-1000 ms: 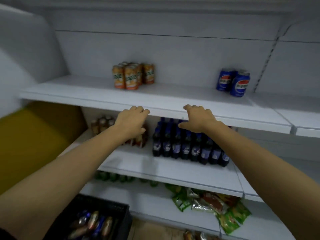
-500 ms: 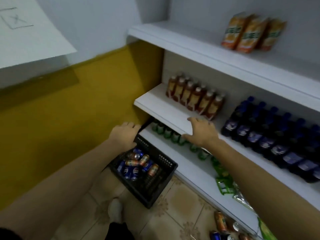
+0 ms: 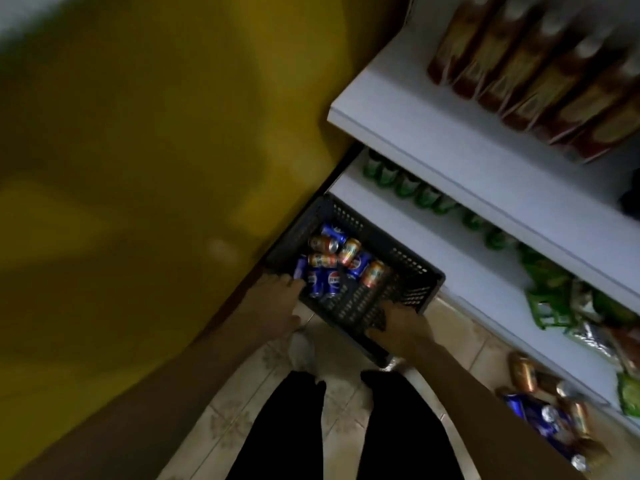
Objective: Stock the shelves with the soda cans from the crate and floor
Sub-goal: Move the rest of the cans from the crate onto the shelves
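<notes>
Both hands have dropped from the shelf edge to the crate [image 3: 408, 268] on the floor: the left hand [image 3: 277, 299] grips its near-left rim and the right hand [image 3: 401, 327] its near-right rim, fingers curled over the edge. Between the two grips, blue and orange cans [image 3: 332, 261] lie loose inside. More floor cans [image 3: 547, 407] sit well right of the right hand, so stocking looks barely begun.
</notes>
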`<state>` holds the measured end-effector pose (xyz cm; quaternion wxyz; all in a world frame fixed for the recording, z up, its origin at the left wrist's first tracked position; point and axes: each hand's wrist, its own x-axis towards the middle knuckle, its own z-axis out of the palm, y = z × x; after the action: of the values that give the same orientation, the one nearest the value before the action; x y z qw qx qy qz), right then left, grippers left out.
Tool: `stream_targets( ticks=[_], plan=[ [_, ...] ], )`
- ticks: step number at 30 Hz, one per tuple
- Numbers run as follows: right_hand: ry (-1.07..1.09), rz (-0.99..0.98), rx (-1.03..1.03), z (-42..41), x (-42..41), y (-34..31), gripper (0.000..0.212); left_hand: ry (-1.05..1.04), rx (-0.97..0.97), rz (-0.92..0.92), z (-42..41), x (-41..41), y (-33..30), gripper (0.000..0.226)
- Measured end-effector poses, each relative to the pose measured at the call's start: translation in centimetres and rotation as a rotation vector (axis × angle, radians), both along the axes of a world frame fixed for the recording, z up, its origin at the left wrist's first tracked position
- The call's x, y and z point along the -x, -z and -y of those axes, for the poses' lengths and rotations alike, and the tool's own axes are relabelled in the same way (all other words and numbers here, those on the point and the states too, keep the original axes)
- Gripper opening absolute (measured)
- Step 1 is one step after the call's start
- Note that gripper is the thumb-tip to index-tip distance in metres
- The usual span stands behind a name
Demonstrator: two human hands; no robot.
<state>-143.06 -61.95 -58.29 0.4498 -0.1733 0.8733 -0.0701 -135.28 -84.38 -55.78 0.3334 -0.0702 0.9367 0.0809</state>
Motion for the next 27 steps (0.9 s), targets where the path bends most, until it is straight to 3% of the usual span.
stream_targets(
  ticks=[5,9,11,14,18,23,27],
  plan=[
    [0.217,0.231,0.028,1.7,1.1,12.6,0.046,-0.153,-0.153,-0.026,-0.7,2.5,11.2,0.046],
    [0.448,0.369,0.012,3.1,1.8,23.4,0.011,-0.321,-0.267,-0.002,-0.9,5.5,22.9,0.040],
    [0.559,0.394,-0.029,3.6,2.1,29.8,0.033,-0.333,-0.273,0.022,-0.7,7.2,29.3,0.040],
    [0.862,0.485,0.001,5.1,3.0,38.4,0.020,-0.281,-0.219,0.094,-1.0,9.1,38.6,0.052],
    [1.347,0.699,0.089,7.3,3.5,47.9,0.021,-0.145,-0.099,0.158,-2.4,11.2,49.1,0.059],
    [1.696,0.850,0.284,10.4,3.2,54.3,0.044,-0.033,-0.040,0.056,-2.7,13.4,55.6,0.054],
    [1.850,0.833,0.398,11.6,3.5,56.1,0.038,-0.071,-0.069,0.044,-2.5,13.2,57.8,0.064]
  ],
)
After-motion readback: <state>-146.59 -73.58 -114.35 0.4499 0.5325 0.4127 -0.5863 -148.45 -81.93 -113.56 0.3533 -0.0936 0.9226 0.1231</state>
